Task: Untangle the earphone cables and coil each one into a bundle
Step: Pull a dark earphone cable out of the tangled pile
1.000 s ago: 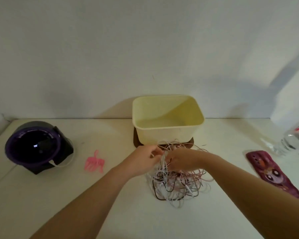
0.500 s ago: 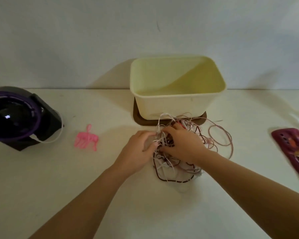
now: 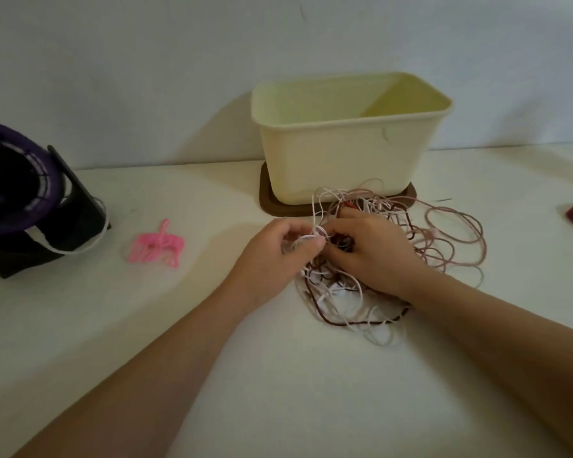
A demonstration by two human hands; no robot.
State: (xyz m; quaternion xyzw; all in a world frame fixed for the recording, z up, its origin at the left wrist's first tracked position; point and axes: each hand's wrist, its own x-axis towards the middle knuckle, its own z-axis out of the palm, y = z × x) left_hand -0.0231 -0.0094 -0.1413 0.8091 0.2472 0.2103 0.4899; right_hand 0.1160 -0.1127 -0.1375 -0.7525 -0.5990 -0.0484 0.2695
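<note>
The earphone cables [image 3: 344, 305] lie as one loose heap on the counter [image 3: 186, 342] towards its back edge, just in front of a cream tub [image 3: 338, 160], with pink loops spilling towards the right edge. The left hand [image 3: 275, 256] sits at the heap's left margin, its fingers [image 3: 315, 243] pinching a white loop, while the right hand [image 3: 377, 259] rests on top of the heap with fingers [image 3: 343, 233] curled into the dark strands. With no single long axis, freeing the white strand likely means drawing it left, away from the right hand.
</note>
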